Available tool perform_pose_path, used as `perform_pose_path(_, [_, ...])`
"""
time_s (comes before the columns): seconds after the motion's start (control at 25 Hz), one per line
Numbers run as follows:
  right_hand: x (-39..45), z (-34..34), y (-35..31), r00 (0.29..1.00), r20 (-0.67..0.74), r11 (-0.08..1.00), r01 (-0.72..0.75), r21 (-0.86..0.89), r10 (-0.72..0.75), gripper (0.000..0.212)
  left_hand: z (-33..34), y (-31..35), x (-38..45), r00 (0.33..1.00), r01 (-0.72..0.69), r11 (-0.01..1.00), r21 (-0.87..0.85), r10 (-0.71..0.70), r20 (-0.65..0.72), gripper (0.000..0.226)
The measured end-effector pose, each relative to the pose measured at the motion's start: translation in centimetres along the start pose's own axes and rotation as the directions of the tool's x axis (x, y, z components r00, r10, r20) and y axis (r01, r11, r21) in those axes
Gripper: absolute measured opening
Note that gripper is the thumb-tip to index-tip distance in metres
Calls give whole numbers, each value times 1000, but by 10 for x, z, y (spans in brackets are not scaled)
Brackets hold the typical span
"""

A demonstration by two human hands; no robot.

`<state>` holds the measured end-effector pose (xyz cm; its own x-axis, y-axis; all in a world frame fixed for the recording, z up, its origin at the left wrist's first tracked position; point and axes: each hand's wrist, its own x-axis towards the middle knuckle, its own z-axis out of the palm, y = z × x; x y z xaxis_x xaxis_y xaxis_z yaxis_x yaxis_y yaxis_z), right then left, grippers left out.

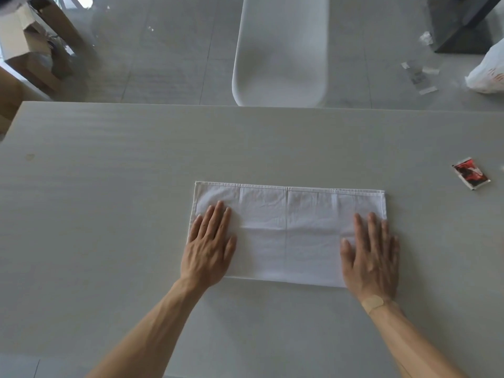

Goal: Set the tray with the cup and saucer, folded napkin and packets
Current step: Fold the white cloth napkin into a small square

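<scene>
On the pale surface, both hands — left hand, right hand — press flat, fingers straight, on the ends of the half-folded napkin. Smoothing outward before matching the edges should keep the next fold crisp; a red packet waits far right.

The hands hide both near corners of the napkin. The packet's print is too small to read, and the right edge cuts off the plastic bag (its red lettering blurred) and the bench.
</scene>
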<state>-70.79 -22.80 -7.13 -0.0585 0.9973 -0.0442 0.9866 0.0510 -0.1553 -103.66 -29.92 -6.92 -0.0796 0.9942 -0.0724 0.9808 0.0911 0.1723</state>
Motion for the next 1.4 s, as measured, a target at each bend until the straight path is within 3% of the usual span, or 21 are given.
perform_pose_path(0.2, [18,-9,-34,997,-39,996,69,58,-67,59,-8,19,20,999,-13,997,-74,9,-50,61])
perform_pose_path(0.36, [47,1,-91,943,66,944,320,79,-326,52,-3,89,68,967,-256,952,-168,251,-52,53])
perform_pose_path(0.48, [52,14,-91,951,88,955,291,60,-295,52,13,97,77,970,-244,955,-168,243,-26,52])
perform_pose_path(0.6, [51,19,-82,955,56,957,291,-4,-290,56,17,68,78,964,-266,963,-50,266,-4,58])
perform_pose_path(0.8, [67,9,-24,990,41,990,135,-32,-133,63,5,-11,74,993,-119,991,65,119,-8,64])
perform_pose_path(0.92, [72,3,5,994,34,993,105,-53,-103,63,3,-35,73,994,-103,992,78,104,-18,65])
perform_pose_path(1.16, [73,5,5,993,65,991,106,-77,-101,63,0,-32,73,994,-108,991,78,107,12,65])
perform_pose_path(1.28, [70,-6,-6,994,96,996,53,-70,-46,65,-13,-20,72,999,-45,998,48,43,30,65])
perform_pose_path(1.4, [34,-9,-32,985,52,986,166,-27,-164,64,-13,10,43,1000,-26,999,-30,26,-8,62])
